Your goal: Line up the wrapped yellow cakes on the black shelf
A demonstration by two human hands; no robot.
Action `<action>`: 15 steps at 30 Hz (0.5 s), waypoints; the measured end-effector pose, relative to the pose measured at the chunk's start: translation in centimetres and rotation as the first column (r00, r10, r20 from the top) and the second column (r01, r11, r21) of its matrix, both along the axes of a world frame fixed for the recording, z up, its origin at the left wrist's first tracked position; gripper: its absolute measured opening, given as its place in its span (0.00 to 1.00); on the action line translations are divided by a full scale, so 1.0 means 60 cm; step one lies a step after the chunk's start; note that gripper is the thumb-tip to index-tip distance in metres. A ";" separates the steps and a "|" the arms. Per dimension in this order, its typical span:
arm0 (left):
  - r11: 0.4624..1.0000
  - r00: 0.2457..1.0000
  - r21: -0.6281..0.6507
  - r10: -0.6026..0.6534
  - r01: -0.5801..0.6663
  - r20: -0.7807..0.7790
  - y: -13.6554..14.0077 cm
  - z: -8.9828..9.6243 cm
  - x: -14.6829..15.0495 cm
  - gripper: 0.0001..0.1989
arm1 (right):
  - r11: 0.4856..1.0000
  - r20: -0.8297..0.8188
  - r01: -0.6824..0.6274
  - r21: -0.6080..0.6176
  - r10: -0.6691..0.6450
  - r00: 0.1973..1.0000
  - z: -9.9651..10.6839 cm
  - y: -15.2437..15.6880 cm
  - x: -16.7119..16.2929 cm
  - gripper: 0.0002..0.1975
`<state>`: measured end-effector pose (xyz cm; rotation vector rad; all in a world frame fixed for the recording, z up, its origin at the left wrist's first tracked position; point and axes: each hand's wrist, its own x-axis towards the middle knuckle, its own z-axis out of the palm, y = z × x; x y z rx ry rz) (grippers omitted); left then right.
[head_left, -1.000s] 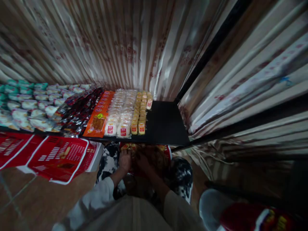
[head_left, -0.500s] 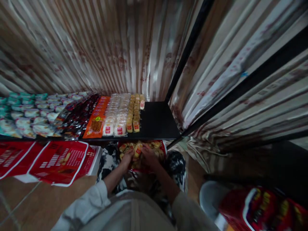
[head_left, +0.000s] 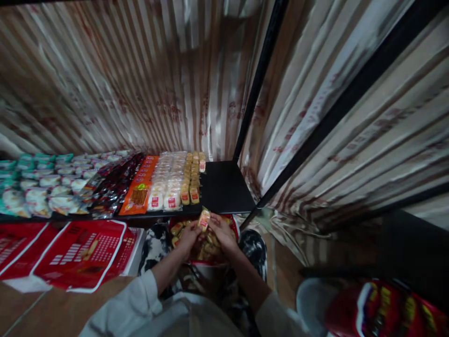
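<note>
Between my two hands is a small yellow wrapped snack (head_left: 204, 220) with a red-and-white label, tilted a little upright. My left hand (head_left: 190, 235) pinches its left side, and the fingers of my right hand (head_left: 221, 231) close on its right side. Below them, a red-rimmed container (head_left: 237, 230) between my knees is filled with loose yellow wrapped snacks (head_left: 209, 252). Just beyond, on a black shelf (head_left: 224, 186), matching yellow snacks (head_left: 194, 193) stand in two rows, with one more at the back right.
White wrapped snacks (head_left: 171, 199), an orange bag (head_left: 139, 187), dark packets (head_left: 114, 189) and teal-and-white packets (head_left: 45, 180) line the shelf leftward. Red bags (head_left: 82, 252) hang below its front edge. Black posts (head_left: 257, 79) rise at right; red packages (head_left: 386, 309) lie lower right.
My hands have lifted the yellow snack slightly above the others in the container and turned its label toward me. The view has shifted slightly, so the shelf appears lower.
</note>
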<state>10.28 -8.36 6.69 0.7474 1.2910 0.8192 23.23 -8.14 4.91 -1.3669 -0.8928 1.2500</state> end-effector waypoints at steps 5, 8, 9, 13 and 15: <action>0.996 0.987 0.022 0.077 -0.081 0.140 0.015 0.005 0.023 0.10 | 0.998 0.064 -0.013 0.064 0.009 0.998 0.006 0.009 -0.005 0.21; 0.993 0.978 0.001 0.112 -0.114 0.175 0.033 0.012 0.040 0.09 | 0.996 0.041 0.015 0.086 -0.019 0.999 0.006 0.023 0.005 0.20; 0.994 0.978 -0.002 0.111 -0.113 0.174 0.040 0.015 0.046 0.09 | 0.995 0.034 0.022 0.093 -0.026 0.999 0.006 0.030 0.010 0.19; 0.993 0.992 0.020 0.112 -0.113 0.056 0.074 0.022 0.070 0.12 | 0.990 0.117 0.031 0.136 -0.047 0.992 0.006 0.070 0.035 0.16; 0.989 0.988 0.059 0.141 -0.137 -0.060 0.088 0.017 0.082 0.17 | 0.988 0.216 0.052 0.143 -0.082 0.973 0.004 0.094 0.049 0.15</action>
